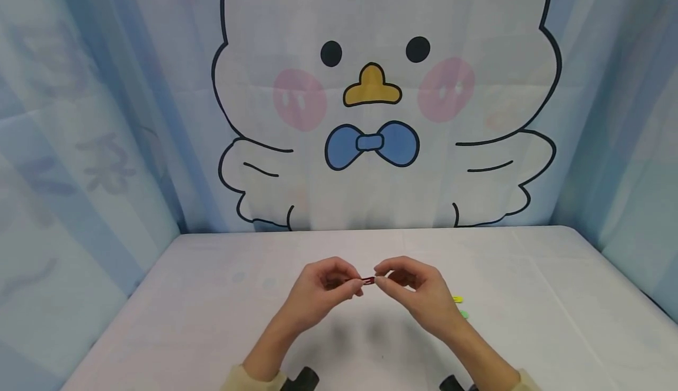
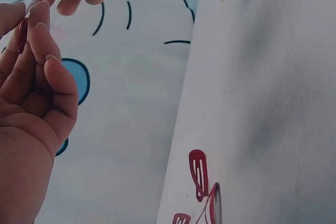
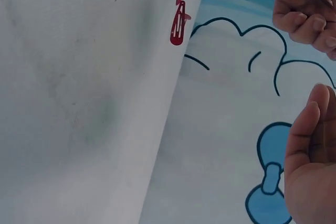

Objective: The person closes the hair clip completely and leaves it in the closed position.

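Observation:
A dark red snap hair clip [image 1: 368, 281] is held up above the table between both hands. My left hand [image 1: 329, 288] pinches its left end between thumb and fingertips. At the clip's other end is my right hand [image 1: 415, 291], its thumb and index fingertips closed in around it. In the left wrist view the hair clip [image 2: 22, 36] points downward from the left fingers, and the right fingers reach in from the top. The right wrist view does not show the held clip; its grip is hidden there.
Red hair clips [image 2: 198, 174] lie on the white table [image 1: 222, 314] in the left wrist view, mostly hidden by the left hand in the head view. Beyond the right wrist lie a yellow clip [image 1: 458, 300] and a green clip [image 1: 464, 314]. A cartoon-printed curtain [image 1: 371, 196] stands behind.

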`<state>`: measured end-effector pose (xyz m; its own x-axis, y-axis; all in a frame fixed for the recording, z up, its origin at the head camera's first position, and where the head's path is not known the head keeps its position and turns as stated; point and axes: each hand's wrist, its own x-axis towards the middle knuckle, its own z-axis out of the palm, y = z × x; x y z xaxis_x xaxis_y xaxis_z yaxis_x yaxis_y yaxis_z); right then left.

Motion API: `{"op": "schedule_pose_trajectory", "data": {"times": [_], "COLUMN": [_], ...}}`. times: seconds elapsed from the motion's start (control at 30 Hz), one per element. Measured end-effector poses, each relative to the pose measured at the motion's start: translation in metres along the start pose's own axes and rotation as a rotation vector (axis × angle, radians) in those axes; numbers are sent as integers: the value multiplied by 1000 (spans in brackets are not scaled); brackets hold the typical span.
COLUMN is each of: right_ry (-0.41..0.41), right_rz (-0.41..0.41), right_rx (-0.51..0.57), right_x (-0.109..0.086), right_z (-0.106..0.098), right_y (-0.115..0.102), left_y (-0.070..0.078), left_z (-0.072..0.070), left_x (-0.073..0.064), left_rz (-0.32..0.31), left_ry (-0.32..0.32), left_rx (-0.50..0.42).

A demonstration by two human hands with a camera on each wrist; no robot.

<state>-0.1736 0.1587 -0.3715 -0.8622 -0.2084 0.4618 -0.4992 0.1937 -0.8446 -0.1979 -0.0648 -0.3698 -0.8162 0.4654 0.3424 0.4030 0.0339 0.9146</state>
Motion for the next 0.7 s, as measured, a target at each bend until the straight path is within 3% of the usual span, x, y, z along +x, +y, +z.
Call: {"op": "schedule_pose_trajectory", "data": {"times": [0.27,0.7], "right_ry": [-4,3], "right_rz": [35,16], "right_rx": [4,59], "right_x": [-1,-3], "right_z": [6,13], "right_y": [-1,-2], "left_y": [-3,-4], "left_z": [0,3], "left_x": [2,3], "left_rz": [12,3], "left_ry": [-19,-31], "left_rx": [-11,-30]}}
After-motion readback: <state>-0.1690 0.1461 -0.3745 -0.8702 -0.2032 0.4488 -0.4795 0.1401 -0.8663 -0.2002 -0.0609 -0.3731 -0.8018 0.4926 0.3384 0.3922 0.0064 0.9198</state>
